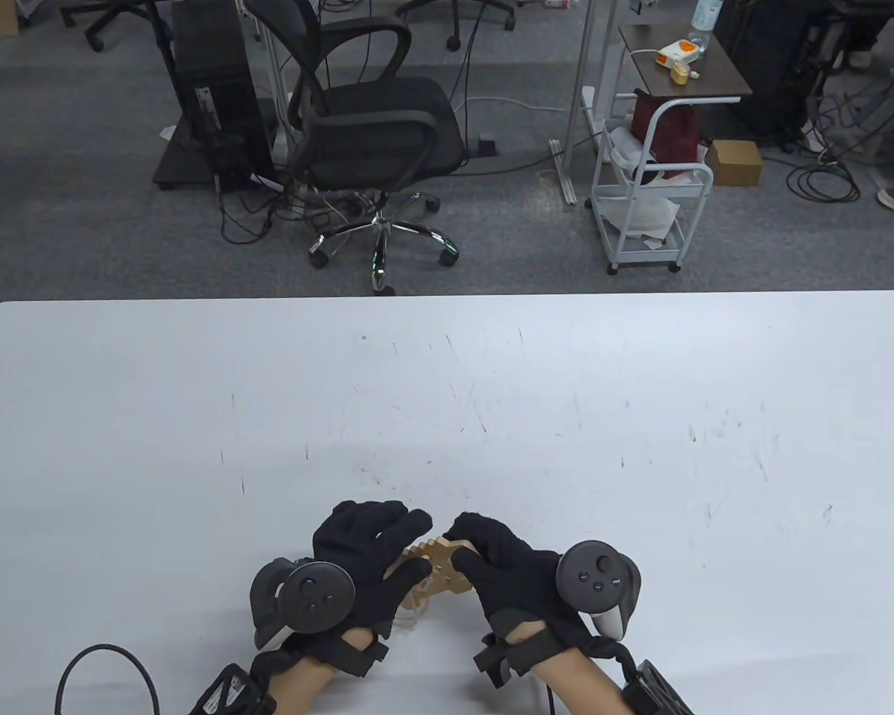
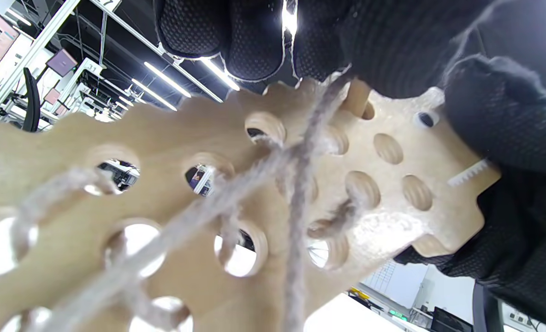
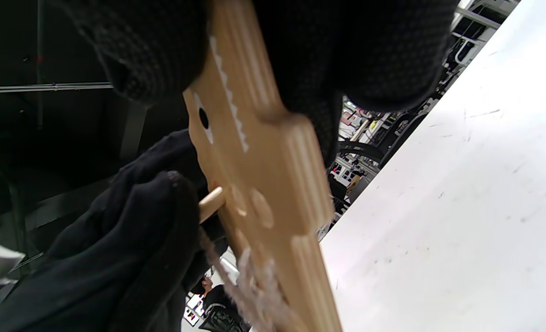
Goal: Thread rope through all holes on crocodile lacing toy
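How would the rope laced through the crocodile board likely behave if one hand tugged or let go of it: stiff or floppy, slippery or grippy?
Probably floppy: the rope sags in loose loops between holes of the crocodile board. Its fuzzy, frayed strands suggest it grips rather than slides, so pulling through may drag. The wooden tip looks rigid, likely the only part that can be pushed through a hole.

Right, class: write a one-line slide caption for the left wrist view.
Rope laced through several holes of the wooden crocodile toy, gripped by gloved fingers.
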Demonstrator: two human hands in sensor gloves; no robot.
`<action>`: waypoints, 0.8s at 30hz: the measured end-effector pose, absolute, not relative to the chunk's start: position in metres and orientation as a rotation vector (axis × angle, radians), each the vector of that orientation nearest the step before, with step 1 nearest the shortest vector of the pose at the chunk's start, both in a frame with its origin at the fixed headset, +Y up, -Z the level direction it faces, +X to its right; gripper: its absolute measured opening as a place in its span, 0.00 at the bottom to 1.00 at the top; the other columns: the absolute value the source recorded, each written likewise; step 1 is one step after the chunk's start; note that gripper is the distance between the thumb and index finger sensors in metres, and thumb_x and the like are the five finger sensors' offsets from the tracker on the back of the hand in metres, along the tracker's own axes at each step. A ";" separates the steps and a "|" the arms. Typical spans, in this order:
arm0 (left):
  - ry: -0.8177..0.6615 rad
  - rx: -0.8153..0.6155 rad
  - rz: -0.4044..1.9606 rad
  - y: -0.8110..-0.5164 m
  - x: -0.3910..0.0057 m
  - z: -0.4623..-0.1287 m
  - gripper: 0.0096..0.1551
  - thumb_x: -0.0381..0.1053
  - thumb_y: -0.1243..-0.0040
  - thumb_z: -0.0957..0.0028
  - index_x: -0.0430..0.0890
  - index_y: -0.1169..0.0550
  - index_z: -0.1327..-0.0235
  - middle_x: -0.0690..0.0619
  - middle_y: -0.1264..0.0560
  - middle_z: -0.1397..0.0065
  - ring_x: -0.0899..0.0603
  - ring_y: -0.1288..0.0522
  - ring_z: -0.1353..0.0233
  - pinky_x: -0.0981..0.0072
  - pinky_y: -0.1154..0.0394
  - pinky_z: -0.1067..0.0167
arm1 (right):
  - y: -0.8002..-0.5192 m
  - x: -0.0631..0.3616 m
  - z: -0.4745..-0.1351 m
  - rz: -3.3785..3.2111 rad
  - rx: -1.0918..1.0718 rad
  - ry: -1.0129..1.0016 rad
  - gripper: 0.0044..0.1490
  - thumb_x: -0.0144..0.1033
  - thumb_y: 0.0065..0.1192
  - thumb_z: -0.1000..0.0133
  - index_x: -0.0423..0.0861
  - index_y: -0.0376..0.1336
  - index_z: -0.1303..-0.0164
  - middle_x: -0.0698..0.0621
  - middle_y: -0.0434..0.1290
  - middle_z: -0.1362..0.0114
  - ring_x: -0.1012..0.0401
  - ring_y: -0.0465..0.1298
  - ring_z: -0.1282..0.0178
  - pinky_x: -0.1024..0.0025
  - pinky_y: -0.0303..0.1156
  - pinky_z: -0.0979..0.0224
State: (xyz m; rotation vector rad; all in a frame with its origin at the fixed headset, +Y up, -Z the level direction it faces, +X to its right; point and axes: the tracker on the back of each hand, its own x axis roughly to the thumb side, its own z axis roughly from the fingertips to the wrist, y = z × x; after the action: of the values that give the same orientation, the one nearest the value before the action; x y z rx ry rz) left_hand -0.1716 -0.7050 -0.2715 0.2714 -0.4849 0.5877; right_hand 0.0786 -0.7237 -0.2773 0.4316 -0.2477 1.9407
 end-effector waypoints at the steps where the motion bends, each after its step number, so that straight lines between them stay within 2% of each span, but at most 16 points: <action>1: -0.482 0.271 0.584 -0.705 -0.171 -0.272 0.36 0.62 0.32 0.56 0.61 0.25 0.30 0.50 0.31 0.25 0.38 0.36 0.25 0.37 0.47 0.24 | -0.723 0.078 -0.277 1.942 0.442 -0.246 0.32 0.41 0.67 0.50 0.41 0.65 0.37 0.49 0.82 0.40 0.53 0.85 0.49 0.58 0.78 0.47; 11: -0.463 0.279 0.561 -0.706 -0.171 -0.272 0.36 0.63 0.32 0.57 0.61 0.25 0.31 0.50 0.30 0.26 0.38 0.35 0.25 0.37 0.47 0.24 | -0.722 0.077 -0.276 1.943 0.444 -0.259 0.33 0.41 0.69 0.51 0.41 0.66 0.37 0.49 0.82 0.40 0.53 0.86 0.49 0.57 0.78 0.47; 24: -0.434 0.342 0.608 -0.694 -0.188 -0.270 0.37 0.65 0.32 0.57 0.61 0.25 0.30 0.49 0.30 0.25 0.37 0.36 0.25 0.37 0.48 0.24 | -0.724 0.094 -0.282 1.890 0.326 -0.285 0.32 0.41 0.69 0.50 0.41 0.66 0.38 0.49 0.83 0.41 0.54 0.86 0.50 0.57 0.78 0.48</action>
State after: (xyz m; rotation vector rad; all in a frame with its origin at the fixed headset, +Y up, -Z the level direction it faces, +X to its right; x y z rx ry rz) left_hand -0.1884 -0.6936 -0.2702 0.3415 -0.4337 0.6083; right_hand 0.0938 -0.7239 -0.2822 0.3257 -0.2855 1.8901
